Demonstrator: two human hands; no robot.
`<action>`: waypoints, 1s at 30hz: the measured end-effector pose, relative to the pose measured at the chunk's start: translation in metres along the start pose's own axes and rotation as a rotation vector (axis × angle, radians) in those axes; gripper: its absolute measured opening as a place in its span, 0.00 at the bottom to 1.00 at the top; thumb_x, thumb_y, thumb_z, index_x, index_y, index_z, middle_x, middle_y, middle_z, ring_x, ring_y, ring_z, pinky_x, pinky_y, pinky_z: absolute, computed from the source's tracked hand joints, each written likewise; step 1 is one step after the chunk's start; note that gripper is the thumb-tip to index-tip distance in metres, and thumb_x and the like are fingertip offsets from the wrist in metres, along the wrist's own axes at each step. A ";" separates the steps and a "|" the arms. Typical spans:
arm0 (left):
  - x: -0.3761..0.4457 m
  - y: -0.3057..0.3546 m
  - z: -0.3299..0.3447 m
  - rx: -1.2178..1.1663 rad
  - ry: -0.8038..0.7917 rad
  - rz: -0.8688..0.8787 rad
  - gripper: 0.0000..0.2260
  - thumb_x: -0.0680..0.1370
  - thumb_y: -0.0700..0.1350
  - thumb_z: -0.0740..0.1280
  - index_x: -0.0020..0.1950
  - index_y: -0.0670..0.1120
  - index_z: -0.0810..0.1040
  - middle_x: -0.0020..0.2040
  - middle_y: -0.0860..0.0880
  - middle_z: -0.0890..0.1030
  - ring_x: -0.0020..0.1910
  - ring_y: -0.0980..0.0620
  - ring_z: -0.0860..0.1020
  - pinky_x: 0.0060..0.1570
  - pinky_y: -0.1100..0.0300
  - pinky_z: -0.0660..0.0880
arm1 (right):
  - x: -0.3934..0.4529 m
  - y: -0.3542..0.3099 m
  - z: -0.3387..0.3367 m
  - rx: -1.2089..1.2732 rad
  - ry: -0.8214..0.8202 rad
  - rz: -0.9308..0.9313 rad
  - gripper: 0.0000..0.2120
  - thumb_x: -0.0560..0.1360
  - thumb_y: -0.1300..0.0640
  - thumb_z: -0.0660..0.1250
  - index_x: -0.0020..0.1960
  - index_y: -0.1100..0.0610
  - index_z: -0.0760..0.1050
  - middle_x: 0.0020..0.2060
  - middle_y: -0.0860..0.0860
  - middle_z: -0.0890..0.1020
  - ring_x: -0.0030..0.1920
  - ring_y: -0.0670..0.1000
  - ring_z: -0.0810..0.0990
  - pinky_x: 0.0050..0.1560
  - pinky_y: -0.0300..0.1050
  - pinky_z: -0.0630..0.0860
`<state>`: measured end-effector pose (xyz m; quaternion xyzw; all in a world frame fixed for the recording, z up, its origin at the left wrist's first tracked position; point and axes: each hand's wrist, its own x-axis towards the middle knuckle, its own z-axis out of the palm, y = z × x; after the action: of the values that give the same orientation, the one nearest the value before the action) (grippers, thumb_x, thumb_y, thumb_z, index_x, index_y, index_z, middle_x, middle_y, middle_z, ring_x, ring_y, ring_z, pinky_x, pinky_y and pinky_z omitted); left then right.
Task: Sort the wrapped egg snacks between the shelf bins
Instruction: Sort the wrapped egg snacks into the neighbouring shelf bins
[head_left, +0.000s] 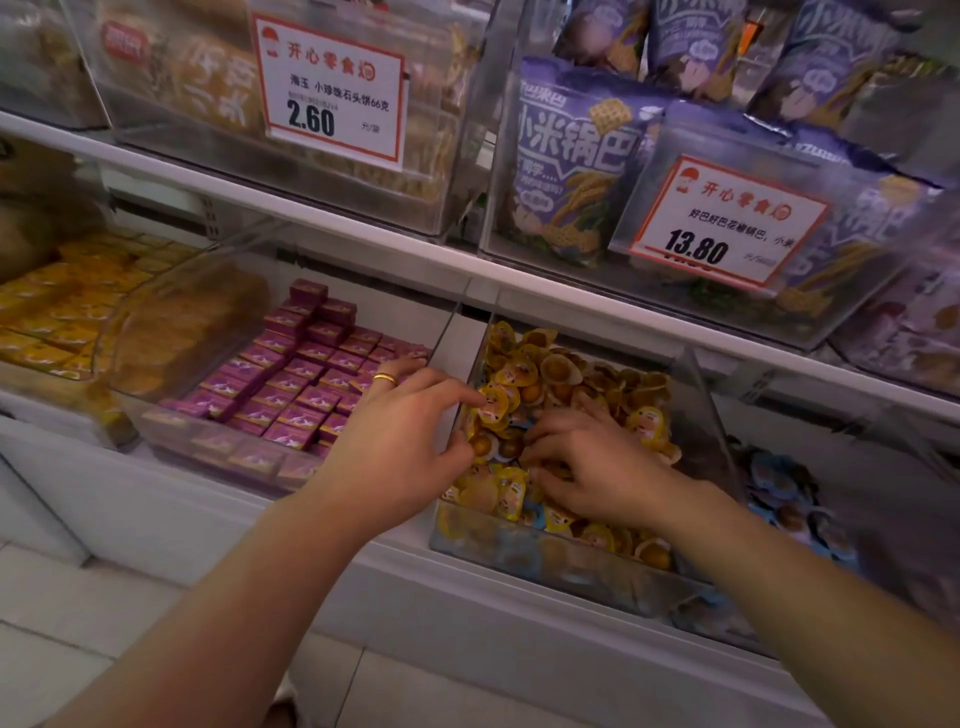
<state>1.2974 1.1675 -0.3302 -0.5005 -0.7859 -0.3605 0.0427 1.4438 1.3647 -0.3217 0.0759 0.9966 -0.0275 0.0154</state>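
Both hands reach into a clear plastic bin (698, 410) on the lower shelf, heaped with wrapped egg snacks (553, 371) in yellow packets, brown eggs showing through many of them. The left hand (400, 441) sits at the bin's left wall, fingers bent forward; its fingertips and thumb close around a cluster of the yellow-wrapped eggs (491, 415) at the bin's left side. A gold ring (385, 379) shows on one finger of that hand. The right hand (592, 462) lies palm down in the middle of the heap, fingers curled into the packets; whether it actually pinches one I cannot tell, since its fingertips are buried among the wrappers.

A few blue-wrapped packets (535, 512) lie mixed into the yellow ones near the bin's front, just below the right hand. The next bin to the right holds blue-wrapped egg snacks (779, 493), partly blurred. To the left, a bin of small purple boxes (306, 364) stands just beside the left hand, and further left are yellow boxes (62, 306). On the shelf above, purple snack bags (576, 156) stand behind a price tag reading 13.80 (727, 223); another tag reads 2.60 (332, 88)
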 end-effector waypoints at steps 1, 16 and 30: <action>0.000 0.000 0.000 0.010 -0.005 -0.001 0.17 0.73 0.49 0.67 0.61 0.58 0.79 0.60 0.57 0.79 0.69 0.45 0.66 0.64 0.47 0.69 | -0.002 -0.009 -0.004 0.071 0.050 -0.004 0.13 0.77 0.51 0.65 0.59 0.47 0.82 0.60 0.45 0.80 0.67 0.46 0.72 0.75 0.56 0.54; -0.002 0.002 0.001 0.017 -0.010 -0.017 0.17 0.73 0.52 0.64 0.62 0.58 0.78 0.60 0.57 0.79 0.69 0.48 0.63 0.64 0.49 0.67 | -0.018 -0.039 -0.008 0.265 -0.534 0.141 0.21 0.85 0.48 0.47 0.64 0.53 0.76 0.67 0.51 0.74 0.65 0.51 0.72 0.70 0.52 0.66; -0.004 0.009 -0.007 0.039 -0.034 -0.016 0.18 0.73 0.49 0.66 0.63 0.55 0.79 0.59 0.52 0.80 0.69 0.43 0.67 0.67 0.47 0.68 | 0.009 -0.056 -0.020 0.538 -0.555 0.215 0.18 0.81 0.40 0.54 0.51 0.44 0.81 0.55 0.48 0.82 0.56 0.50 0.78 0.64 0.54 0.72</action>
<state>1.3043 1.1625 -0.3220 -0.4994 -0.7973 -0.3371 0.0363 1.4263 1.3117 -0.2993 0.1707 0.8983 -0.3050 0.2662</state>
